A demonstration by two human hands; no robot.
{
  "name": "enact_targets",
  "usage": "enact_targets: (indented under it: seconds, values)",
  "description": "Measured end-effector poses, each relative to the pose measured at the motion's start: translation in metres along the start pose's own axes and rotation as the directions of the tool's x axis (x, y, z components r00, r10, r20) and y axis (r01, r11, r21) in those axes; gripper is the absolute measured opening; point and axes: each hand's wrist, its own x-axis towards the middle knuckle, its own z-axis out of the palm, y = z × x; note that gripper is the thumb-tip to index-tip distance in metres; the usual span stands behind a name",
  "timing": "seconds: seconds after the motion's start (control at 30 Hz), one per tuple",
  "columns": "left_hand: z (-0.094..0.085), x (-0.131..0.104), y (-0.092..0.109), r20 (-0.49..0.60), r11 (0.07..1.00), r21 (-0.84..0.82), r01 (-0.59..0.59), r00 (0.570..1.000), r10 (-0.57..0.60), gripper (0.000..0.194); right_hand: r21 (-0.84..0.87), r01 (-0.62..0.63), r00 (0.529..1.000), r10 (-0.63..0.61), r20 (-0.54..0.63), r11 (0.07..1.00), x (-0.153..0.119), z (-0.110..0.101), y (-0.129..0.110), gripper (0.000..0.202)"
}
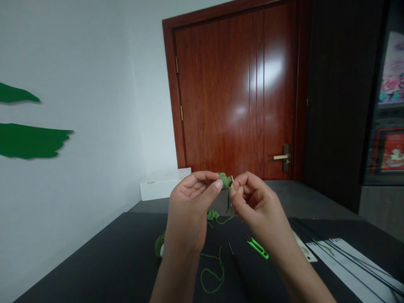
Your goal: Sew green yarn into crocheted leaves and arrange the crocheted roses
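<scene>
A small green crocheted piece [224, 180] is pinched between the thumb and forefinger of my left hand [197, 193], raised above the black table. Just to its right, my right hand [252, 193] is closed on a thin silver needle [232, 181], whose tip points up beside the piece. Green yarn hangs down between the two hands. Another green crocheted piece [212, 215] lies on the table behind my left wrist, with a yarn tail running right.
Green snips [258, 248], a dark-handled hook [232, 252] and a loop of yarn [222, 275] lie on the black table [126, 261]. A green yarn ball [159, 245] is partly behind my left forearm. White sheets [350, 265] with dark stems lie right; a white box [158, 187] stands behind.
</scene>
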Motion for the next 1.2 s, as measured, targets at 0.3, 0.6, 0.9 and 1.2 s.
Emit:
enact_targets:
  seconds: [0.3, 0.6, 0.9, 1.2]
  values:
    - [0.0012, 0.0000, -0.0019, -0.020, 0.999, -0.042, -0.005, 1.000, 0.004, 0.019, -0.048, 0.032, 0.999, -0.031, 0.015, 0.998, -0.0004, 0.0004, -0.0008, 0.014]
    - [-0.0004, 0.0014, -0.0029, -0.036, 0.999, 0.009, -0.053, 0.998, 0.054, 0.014, -0.266, 0.153, 0.986, -0.165, -0.022, 0.952, -0.0041, -0.0077, 0.0012, 0.012]
    - [0.0003, -0.0022, -0.0019, -0.044, 0.998, 0.029, -0.054, 0.998, 0.055, 0.015, -0.466, 0.270, 0.957, -0.287, 0.037, 0.843, -0.0076, -0.0085, -0.0023, 0.010]
    - [0.0004, 0.0002, -0.0031, -0.081, 0.999, 0.011, -0.050, 0.995, 0.050, 0.016, -0.469, 0.217, 0.973, -0.227, 0.037, 0.856, -0.0092, -0.0090, -0.0016, 0.014]
